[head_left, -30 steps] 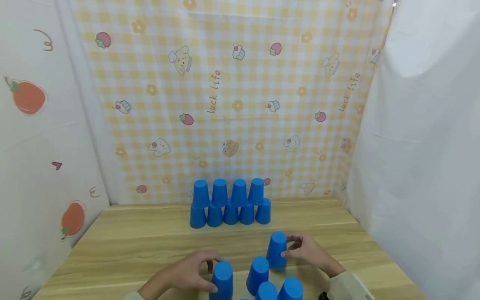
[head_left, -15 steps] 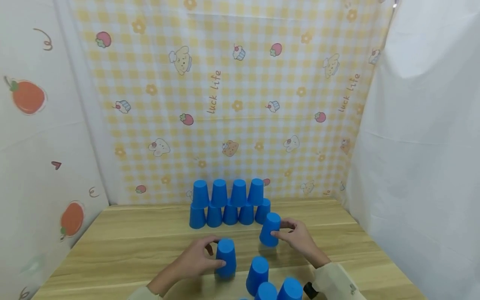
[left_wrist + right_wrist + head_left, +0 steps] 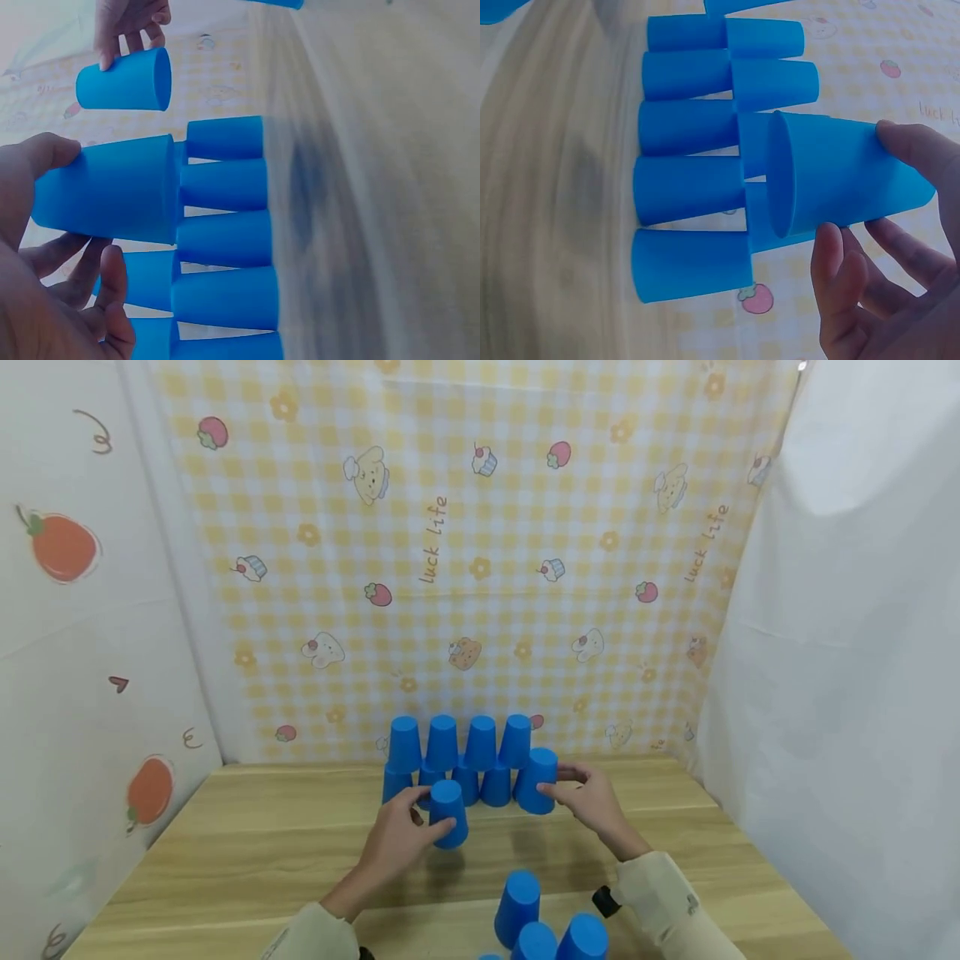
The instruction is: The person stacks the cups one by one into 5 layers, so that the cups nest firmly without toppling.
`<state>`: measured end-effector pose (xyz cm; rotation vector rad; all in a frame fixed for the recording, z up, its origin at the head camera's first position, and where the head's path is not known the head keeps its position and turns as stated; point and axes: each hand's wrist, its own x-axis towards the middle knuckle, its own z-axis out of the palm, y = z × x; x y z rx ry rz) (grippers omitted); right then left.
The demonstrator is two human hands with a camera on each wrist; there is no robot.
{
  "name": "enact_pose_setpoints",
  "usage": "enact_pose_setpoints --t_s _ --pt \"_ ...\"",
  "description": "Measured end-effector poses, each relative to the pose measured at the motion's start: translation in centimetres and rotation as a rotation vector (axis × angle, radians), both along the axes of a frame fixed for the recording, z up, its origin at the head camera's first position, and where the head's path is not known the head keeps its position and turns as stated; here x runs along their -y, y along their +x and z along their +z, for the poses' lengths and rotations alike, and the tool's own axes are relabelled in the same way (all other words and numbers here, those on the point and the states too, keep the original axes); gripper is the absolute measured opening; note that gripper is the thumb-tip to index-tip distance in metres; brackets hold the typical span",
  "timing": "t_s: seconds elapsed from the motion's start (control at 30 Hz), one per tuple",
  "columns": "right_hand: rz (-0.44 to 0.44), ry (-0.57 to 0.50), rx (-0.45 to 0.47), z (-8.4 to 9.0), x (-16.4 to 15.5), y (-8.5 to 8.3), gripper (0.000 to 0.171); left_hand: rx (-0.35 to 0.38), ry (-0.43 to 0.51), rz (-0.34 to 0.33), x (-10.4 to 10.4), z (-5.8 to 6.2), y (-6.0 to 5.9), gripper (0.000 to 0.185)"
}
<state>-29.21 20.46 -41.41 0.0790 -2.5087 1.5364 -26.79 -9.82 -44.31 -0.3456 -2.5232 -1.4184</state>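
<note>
Judging by how things lie, the step in hand is carrying the left cup [image 3: 448, 827] up to the wall of cups [image 3: 481, 745] together with the right cup [image 3: 537, 768]; the wall has five cups below and four above, each upper one bridging two beneath. Starting at the left, the left hand [image 3: 397, 835] has thumb and fingers parted only as wide as the left cup and pinches it by its sides, mouth down; the left wrist view shows some fingers curled in loosely below the grip. That cup hangs in front of the wall, clear of the table [image 3: 247, 852], with a shadow beneath it. Near the bottom edge of the head view, a front cup [image 3: 517, 910] stands mouth down beside others partly cut off by the frame. Farther right, the right hand [image 3: 596, 806] likewise pinches the right cup between thumb and fingers, mouth down and off the table, before the wall's right end; whether it touches the wall I cannot tell. The next move probably calls for raising both cups above the upper row, centring each over the join between two neighbours, and letting go gently, since a nudge could topple the row.
</note>
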Motion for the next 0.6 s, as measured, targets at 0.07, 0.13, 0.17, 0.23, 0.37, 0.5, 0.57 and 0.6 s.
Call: enact_pose_setpoints --t_s 0.07,0.13,0.17,0.23,0.37,0.5,0.57,0.6 --pt "-0.005 -0.005 0.006 0.6 0.2 -0.4 0.054 -0.013 0.006 0.02 -0.1 0.4 -0.2 0.051" --pt "-0.009 -0.01 0.021 1.2 0.5 -0.5 0.057 -0.029 0.012 0.029 -0.3 0.7 -0.4 0.051" --pt "-0.01 -0.012 0.026 1.5 0.7 -0.6 0.057 -0.042 0.01 0.03 -0.3 0.8 -0.5 0.051" --pt "-0.007 -0.024 0.02 2.1 1.2 -0.7 0.057 -0.071 0.012 0.037 -0.5 1.0 -0.7 0.052" --pt "0.01 -0.031 -0.022 3.2 2.0 -1.1 0.055 -0.108 0.025 0.062 -0.7 1.3 -1.1 0.056" --pt "0.019 -0.039 -0.045 4.2 2.6 -1.6 0.057 -0.099 0.046 0.08 -1.0 1.6 -1.5 0.057" --pt "0.016 -0.05 -0.042 4.5 2.7 -1.9 0.057 -0.096 0.061 0.076 -1.2 1.7 -1.7 0.057" --pt "0.016 -0.055 -0.042 4.7 2.8 -2.0 0.058 -0.1 0.068 0.071 -1.3 1.8 -1.7 0.057"
